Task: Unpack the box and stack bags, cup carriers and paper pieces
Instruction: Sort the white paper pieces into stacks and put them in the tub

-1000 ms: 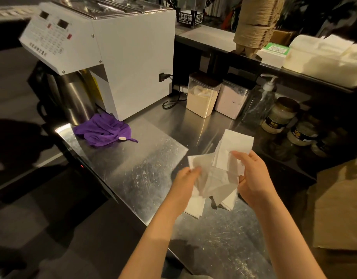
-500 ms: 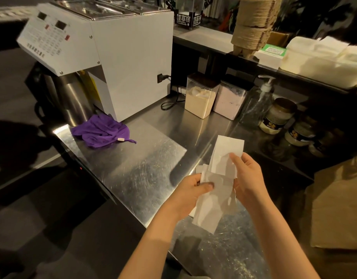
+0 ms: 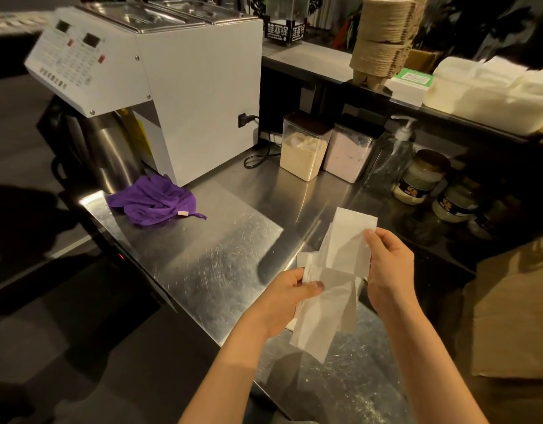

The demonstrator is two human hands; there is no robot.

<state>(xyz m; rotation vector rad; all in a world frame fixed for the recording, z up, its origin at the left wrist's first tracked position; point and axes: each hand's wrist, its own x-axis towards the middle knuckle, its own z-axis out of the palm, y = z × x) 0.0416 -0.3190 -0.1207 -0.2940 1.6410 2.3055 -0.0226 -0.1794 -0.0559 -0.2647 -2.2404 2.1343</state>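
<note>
Both hands hold a loose bunch of white paper pieces (image 3: 337,270) above the steel counter (image 3: 221,264). My left hand (image 3: 285,298) pinches the lower sheets between thumb and fingers, and one long sheet hangs down from it. My right hand (image 3: 389,270) grips the right edge of the upper sheets, thumb on top. A tall stack of brown pulp cup carriers (image 3: 383,38) stands on the upper shelf at the back. White bags (image 3: 490,93) lie piled on that shelf to the right. A brown cardboard box (image 3: 515,313) sits at the right edge.
A white machine (image 3: 178,87) stands at the back left with a purple cloth (image 3: 154,200) in front of it. Two powder containers (image 3: 304,148), a pump bottle (image 3: 392,160) and jars (image 3: 423,175) line the back of the counter. The counter's front edge runs diagonally below my arms.
The papers were gathered up off the counter into a tighter bunch between both hands. My left hand moved in closer to the right one.
</note>
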